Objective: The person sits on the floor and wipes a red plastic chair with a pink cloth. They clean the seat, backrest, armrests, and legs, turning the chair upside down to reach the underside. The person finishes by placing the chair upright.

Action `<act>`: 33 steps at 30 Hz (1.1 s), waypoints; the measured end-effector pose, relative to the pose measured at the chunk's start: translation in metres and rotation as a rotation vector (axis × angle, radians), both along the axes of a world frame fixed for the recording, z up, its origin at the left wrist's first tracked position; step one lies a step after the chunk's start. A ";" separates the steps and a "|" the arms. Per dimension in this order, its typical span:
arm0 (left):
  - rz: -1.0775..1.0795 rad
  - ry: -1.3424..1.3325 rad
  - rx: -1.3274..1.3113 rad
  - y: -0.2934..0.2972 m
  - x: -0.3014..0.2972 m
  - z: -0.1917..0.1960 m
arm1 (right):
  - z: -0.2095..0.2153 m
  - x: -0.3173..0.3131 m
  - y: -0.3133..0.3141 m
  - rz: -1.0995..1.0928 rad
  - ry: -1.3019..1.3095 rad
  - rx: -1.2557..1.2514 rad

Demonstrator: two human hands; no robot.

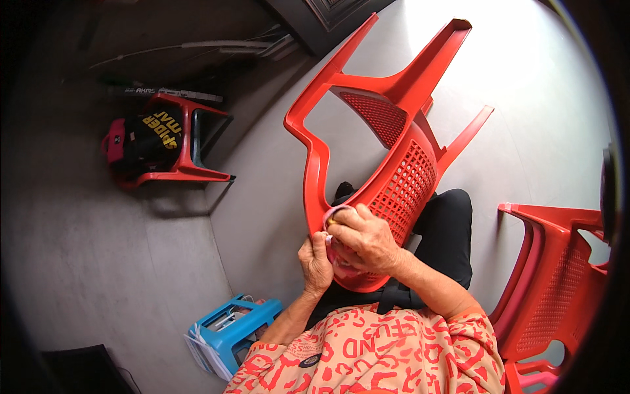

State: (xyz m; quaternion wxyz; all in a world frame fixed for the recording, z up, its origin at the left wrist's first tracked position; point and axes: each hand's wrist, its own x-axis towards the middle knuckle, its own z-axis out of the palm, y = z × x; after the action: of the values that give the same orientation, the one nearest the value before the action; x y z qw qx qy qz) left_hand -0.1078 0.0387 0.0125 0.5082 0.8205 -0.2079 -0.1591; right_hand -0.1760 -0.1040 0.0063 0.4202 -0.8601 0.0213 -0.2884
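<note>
A red plastic armchair (410, 184) lies tipped over my lap, its legs pointing away and its perforated panel facing up. My left hand (316, 266) is closed at the chair's near-left edge, thumb on top beside a small white bit (328, 240). Closed fingers of my right hand (367, 241) hold a pale pinkish ring (336, 211) that looks like a roll of tape, pressed close to the chair's edge. A bit of yellow shows under those fingers. My right hand covers most of the ring, and its underside is hidden.
Stacked red chairs (548, 282) stand at the right. A blue plastic stool (230, 331) with white papers or cables is at the lower left. Farther left, another red chair (190, 141) holds a black bag (154, 141). A dark piece of furniture (321, 23) stands at the far top.
</note>
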 end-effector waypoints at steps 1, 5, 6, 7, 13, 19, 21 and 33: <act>0.045 -0.054 -0.060 -0.009 -0.003 0.002 | 0.005 0.006 -0.002 -0.035 -0.032 -0.003; 0.008 -0.069 0.003 -0.011 0.003 0.009 | 0.021 0.034 -0.010 -0.276 -0.107 0.000; 0.002 -0.068 -0.003 -0.011 0.002 0.008 | 0.025 0.043 -0.017 -0.368 -0.119 -0.027; -0.006 -0.064 -0.008 -0.011 0.000 0.008 | 0.024 0.054 -0.022 -0.361 -0.176 -0.058; 0.015 0.015 -0.066 -0.002 0.005 -0.005 | 0.018 0.047 -0.015 -0.167 -0.034 -0.241; 0.015 0.075 -0.088 0.000 0.006 -0.007 | -0.009 0.003 -0.004 -0.178 -0.025 -0.135; 0.022 0.096 -0.093 -0.003 0.007 -0.006 | -0.018 -0.003 -0.015 -0.240 -0.022 -0.088; 0.035 0.119 -0.016 0.009 0.025 -0.020 | -0.112 0.019 -0.164 -0.631 0.106 0.454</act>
State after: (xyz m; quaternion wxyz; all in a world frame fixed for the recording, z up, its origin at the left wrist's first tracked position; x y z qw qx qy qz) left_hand -0.0829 0.0480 -0.0074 0.5291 0.8089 -0.1643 -0.1970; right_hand -0.1568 -0.2677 -0.1056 0.4889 -0.7102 0.3695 -0.3466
